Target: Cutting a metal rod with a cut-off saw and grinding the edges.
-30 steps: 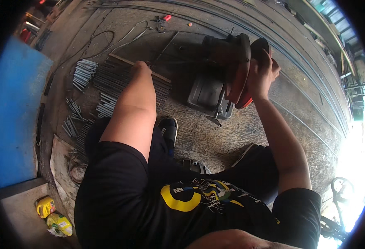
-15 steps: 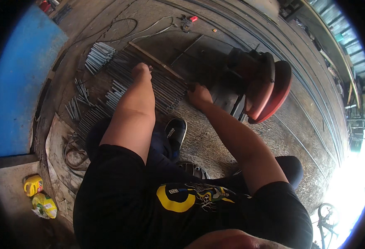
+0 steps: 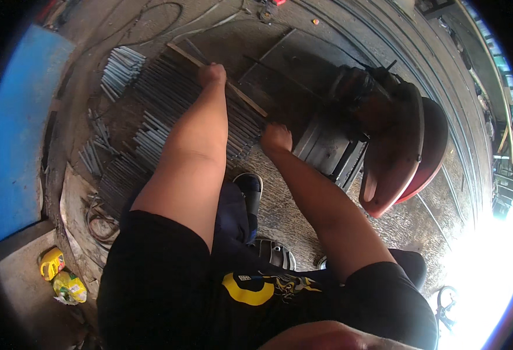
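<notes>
Many dark metal rods point(image 3: 169, 87) lie side by side on the floor ahead of me. A narrow wooden strip point(image 3: 246, 101) runs along their far edge. My left hand point(image 3: 212, 74) is closed at this strip, and a thin dark bar point(image 3: 196, 50) shows just beyond it. What its fingers hold is hidden. My right hand point(image 3: 277, 137) is curled near the right-hand ends of the rods, just below the strip's near end. Its fingertips are out of sight. Shorter pale rods point(image 3: 150, 133) lie left of my left forearm.
A cut-off saw with a red guard point(image 3: 393, 157) stands right of my right hand. More pale rods point(image 3: 122, 67) and loose short pieces point(image 3: 91, 157) lie to the left. Long bars point(image 3: 379, 35) stretch across the far floor. A blue panel point(image 3: 20, 134) borders the left side.
My left hand has moved from above the rods to the wooden strip, away from me and rightward. My right hand stays near the rod ends. The whole view has shifted a little.
</notes>
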Motion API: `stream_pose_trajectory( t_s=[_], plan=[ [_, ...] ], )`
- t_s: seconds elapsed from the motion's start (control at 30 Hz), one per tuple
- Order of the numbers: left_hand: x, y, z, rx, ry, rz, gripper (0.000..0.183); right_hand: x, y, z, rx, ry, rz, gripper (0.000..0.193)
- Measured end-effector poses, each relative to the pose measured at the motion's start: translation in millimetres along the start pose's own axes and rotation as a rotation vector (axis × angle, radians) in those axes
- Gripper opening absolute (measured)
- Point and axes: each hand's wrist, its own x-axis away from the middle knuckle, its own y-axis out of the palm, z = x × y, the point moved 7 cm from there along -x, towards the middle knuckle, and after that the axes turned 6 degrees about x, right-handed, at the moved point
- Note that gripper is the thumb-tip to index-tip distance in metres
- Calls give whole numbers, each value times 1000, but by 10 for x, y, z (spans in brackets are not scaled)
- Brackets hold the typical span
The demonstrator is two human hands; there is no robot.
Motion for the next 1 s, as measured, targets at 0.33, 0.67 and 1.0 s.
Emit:
stream_pose_trajectory(
  t_s=[0.33,0.67,1.0],
  plan=[
    [411,490,-174,-945,243,-127,55,-303,328,-16,-55,127,-37,40],
    [401,686,-230,-924,306,-114,55,357,148,-199,-241,34,-120,44],
    [1796,1167,-481,-139,3,-503,41,2393,-223,1058,284,-285,-11,27]
  ],
)
